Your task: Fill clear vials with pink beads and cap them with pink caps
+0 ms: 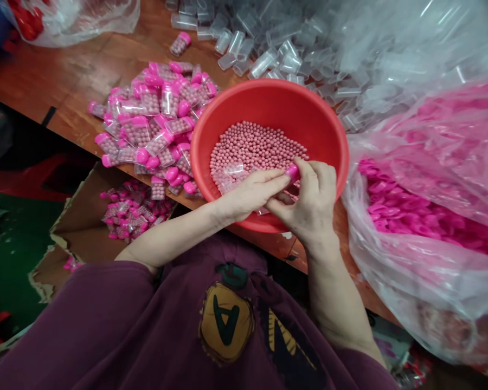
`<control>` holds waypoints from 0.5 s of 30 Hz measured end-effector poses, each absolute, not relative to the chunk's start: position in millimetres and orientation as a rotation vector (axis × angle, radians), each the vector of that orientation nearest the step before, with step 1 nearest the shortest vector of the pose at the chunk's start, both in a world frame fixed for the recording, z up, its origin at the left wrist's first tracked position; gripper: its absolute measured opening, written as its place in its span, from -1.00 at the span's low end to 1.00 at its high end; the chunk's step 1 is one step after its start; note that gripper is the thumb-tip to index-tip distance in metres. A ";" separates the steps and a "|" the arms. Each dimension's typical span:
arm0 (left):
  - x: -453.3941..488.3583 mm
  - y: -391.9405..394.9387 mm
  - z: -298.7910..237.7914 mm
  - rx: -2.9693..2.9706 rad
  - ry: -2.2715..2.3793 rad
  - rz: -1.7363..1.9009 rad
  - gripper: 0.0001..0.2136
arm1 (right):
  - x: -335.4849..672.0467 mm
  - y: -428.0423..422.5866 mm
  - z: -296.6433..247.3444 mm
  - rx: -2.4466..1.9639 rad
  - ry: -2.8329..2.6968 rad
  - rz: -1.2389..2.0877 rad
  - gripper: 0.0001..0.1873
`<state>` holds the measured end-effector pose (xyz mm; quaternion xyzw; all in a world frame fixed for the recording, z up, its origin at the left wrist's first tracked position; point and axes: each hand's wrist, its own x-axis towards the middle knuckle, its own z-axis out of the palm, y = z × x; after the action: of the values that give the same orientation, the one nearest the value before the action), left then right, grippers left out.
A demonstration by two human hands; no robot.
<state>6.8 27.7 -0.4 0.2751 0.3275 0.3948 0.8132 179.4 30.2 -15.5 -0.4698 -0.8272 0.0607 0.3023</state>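
Right hand point(313, 200) pinches a glossy pink plastic cap point(293, 171) over a round red plastic basin point(268, 103) of pink beads point(256, 146), catching spills, near the wooden desk's point(65, 70) front edge; the left hand's point(252, 195) grip cannot be told.

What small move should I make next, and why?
Probably press the pink plastic cap pinched in your right hand onto the clear plastic tube beside your left hand, since the nearby pile of pink-capped bead-filled tubes shows that finished look.

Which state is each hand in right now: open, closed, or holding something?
Left hand: fingers extended beside a clear plastic vial; whether it grips the vial cannot be told.
Right hand: closed, pinching a pink cap.
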 end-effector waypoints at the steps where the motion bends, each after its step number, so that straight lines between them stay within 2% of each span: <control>1: 7.5 27.6 -0.1 0.599 0.725 0.853 -0.74 | 179.1 30.9 -15.9 -1.268 -2.208 0.143 -0.23; 3: 9.9 27.4 -0.9 0.654 0.799 0.867 -0.78 | 176.8 30.9 -17.3 -1.308 -2.221 0.080 -0.26; 7: 12.8 28.6 1.4 0.819 0.923 0.911 -0.71 | 167.5 33.0 -14.0 -1.258 -2.233 0.056 -0.30; 10: -7.2 33.2 14.9 0.987 0.970 0.968 -0.62 | 168.3 48.9 -2.9 -1.123 -2.206 0.418 -0.13; 12: -42.4 40.7 24.2 1.137 1.093 1.069 -0.55 | 177.9 67.1 3.3 -1.134 -2.116 0.641 -0.10; 15: -119.3 59.2 22.8 1.381 1.471 1.308 -0.61 | 197.9 94.1 2.9 -1.314 -2.086 0.575 -0.49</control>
<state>-119.3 59.2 22.8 0.5358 0.5707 0.5074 0.3602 197.9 94.1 2.9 -0.4952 -0.7860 0.2165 0.3002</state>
